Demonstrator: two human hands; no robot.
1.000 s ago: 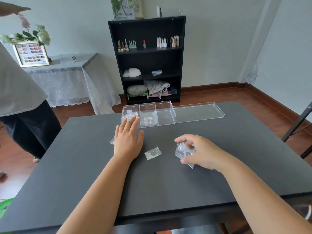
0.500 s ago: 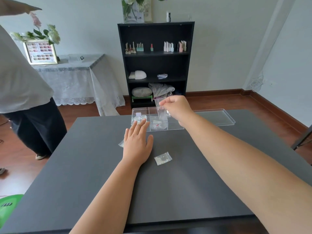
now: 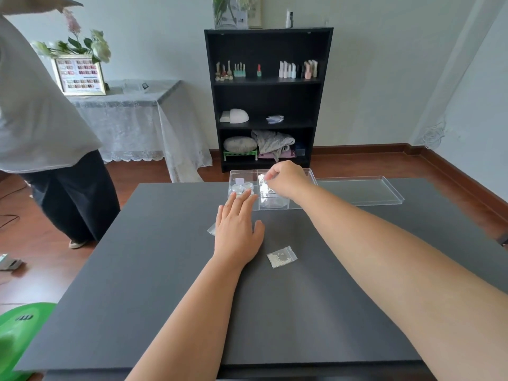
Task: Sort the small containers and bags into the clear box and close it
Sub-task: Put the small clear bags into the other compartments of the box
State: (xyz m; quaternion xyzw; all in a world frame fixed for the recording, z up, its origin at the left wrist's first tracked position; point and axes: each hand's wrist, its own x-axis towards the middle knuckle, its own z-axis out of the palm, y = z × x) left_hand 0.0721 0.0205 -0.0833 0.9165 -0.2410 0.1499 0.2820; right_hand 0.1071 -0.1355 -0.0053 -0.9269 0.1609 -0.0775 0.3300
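The clear box [image 3: 302, 206] stands at the far edge of the dark table, its lid [image 3: 360, 191] lying open to the right. Small round containers [image 3: 242, 187] fill its left compartment. My right hand [image 3: 287, 178] hovers over the middle compartment and pinches a small clear bag [image 3: 264, 185] that hangs down into it. My left hand [image 3: 237, 229] lies flat on the table just in front of the box, fingers apart, fingertips at the box's near wall. A corner of another clear bag [image 3: 211, 230] peeks out from under its left side. A small bag of pale bits [image 3: 281, 257] lies by my left wrist.
A person in a grey top and dark trousers [image 3: 55, 160] stands at the table's left. Behind the box are a black shelf [image 3: 268, 100] with bottles and a lace-covered side table [image 3: 132, 116]. A green object [image 3: 19, 334] sits at the lower left.
My right hand picked a clear bag up from the table's right side and carried it to the box's middle compartment. My left hand stayed flat in place.
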